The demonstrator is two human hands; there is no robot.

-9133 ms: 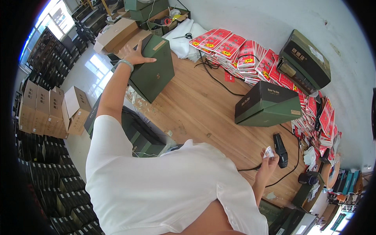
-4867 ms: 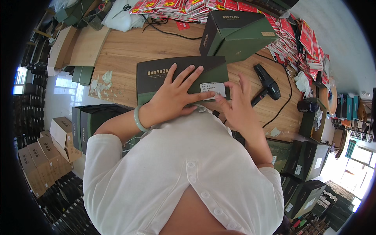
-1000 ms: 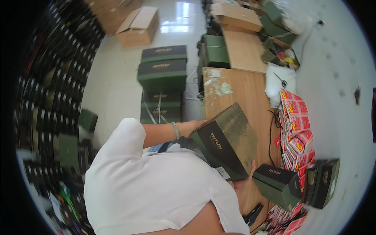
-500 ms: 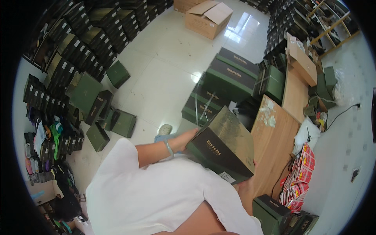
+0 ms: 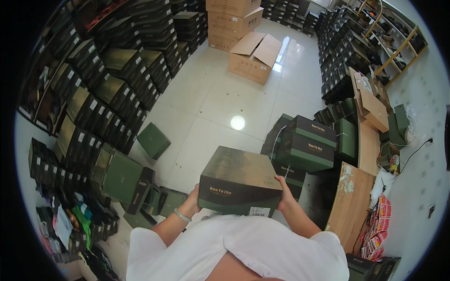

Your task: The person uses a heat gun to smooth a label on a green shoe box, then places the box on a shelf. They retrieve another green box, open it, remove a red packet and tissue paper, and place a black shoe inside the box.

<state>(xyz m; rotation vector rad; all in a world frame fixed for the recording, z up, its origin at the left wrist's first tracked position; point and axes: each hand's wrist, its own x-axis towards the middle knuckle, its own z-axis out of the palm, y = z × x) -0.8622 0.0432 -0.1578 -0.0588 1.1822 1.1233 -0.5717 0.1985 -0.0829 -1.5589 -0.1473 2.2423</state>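
Note:
A closed shoebox (image 5: 239,180), dark green and black with a mottled gold-green lid, is held level in front of my body. My left hand (image 5: 193,200) grips its left end, and a pale bangle circles that wrist. On the opposite end my right hand (image 5: 284,193) presses against the side, fingers bent around the corner. A white label shows low on the side toward me. The undersides of the fingers and the box's bottom are hidden.
Strapped green boxes (image 5: 307,145) stand to the right, beside a wooden table (image 5: 349,210). Tall shoebox stacks (image 5: 112,70) line the left. Loose green boxes (image 5: 153,140) lie on the floor. An open carton (image 5: 255,58) stands ahead, near stacked cartons (image 5: 229,23).
The shoebox has swung leftward from beside the table to straight in front of me, still in both hands. My view has turned and now takes in more of the far floor.

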